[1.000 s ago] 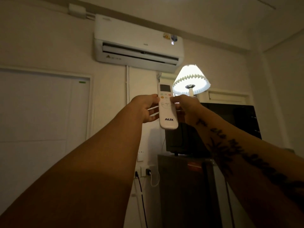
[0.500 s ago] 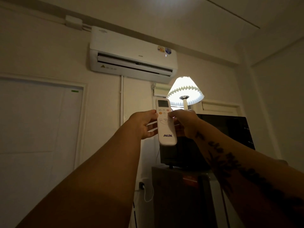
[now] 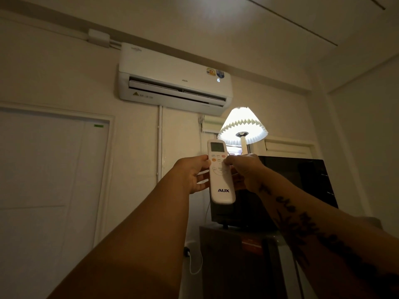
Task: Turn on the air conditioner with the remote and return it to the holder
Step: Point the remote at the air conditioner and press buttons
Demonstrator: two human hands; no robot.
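A white AUX remote (image 3: 220, 180) is held upright at arm's length, its small screen pointing up toward the wall-mounted air conditioner (image 3: 174, 80). My left hand (image 3: 193, 174) grips its left edge. My right hand (image 3: 245, 170) grips the right edge, with the thumb resting on the buttons. The air conditioner's front shows a lit "16" at its right end, and its flap is slightly parted. A pale holder-like box (image 3: 210, 125) sits on the wall below the unit, partly hidden by the lamp.
A lit pleated lamp (image 3: 243, 126) stands just behind the remote. A black microwave (image 3: 291, 186) rests on a dark fridge (image 3: 237, 262) below. A white door (image 3: 54, 180) fills the left wall. A cable (image 3: 195, 264) hangs by a socket.
The view has tilted up, so the remote and both hands sit lower in frame. A lit "16" now shows on the air conditioner, which was dark half a second ago.
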